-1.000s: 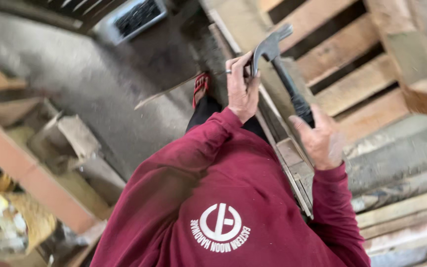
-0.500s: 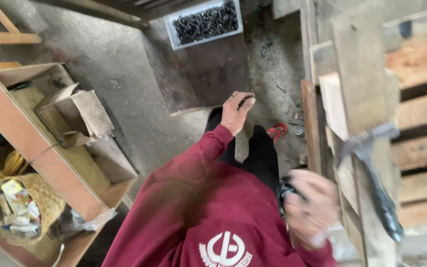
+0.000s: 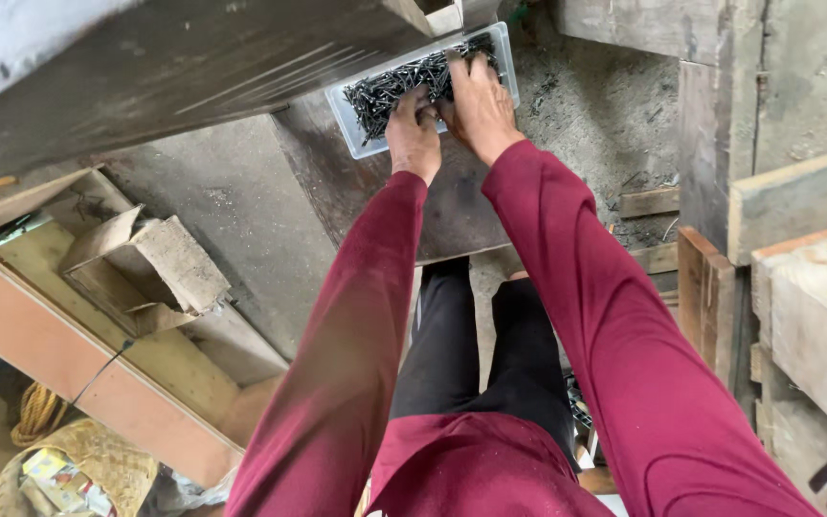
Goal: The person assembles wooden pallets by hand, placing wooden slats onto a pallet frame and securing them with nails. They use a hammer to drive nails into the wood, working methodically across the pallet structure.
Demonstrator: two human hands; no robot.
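Clear plastic tray [image 3: 361, 144] of dark nails [image 3: 390, 86] sits on a dark wood slab [image 3: 356, 191] over the concrete floor [image 3: 232, 220]. Left hand [image 3: 414, 139] fingers curled into the nails; right hand [image 3: 479, 105] spread flat on them, grip unclear. Open cardboard box [image 3: 145, 263] left, pallet boards [image 3: 806, 297] right.

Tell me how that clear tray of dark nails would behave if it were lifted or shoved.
The tray looks heaped with nails, so it is probably heavy for its size. Its thin clear walls may flex if lifted by one edge. With both the left hand and right hand in the pile, loose nails would likely shift and prick rather than roll.
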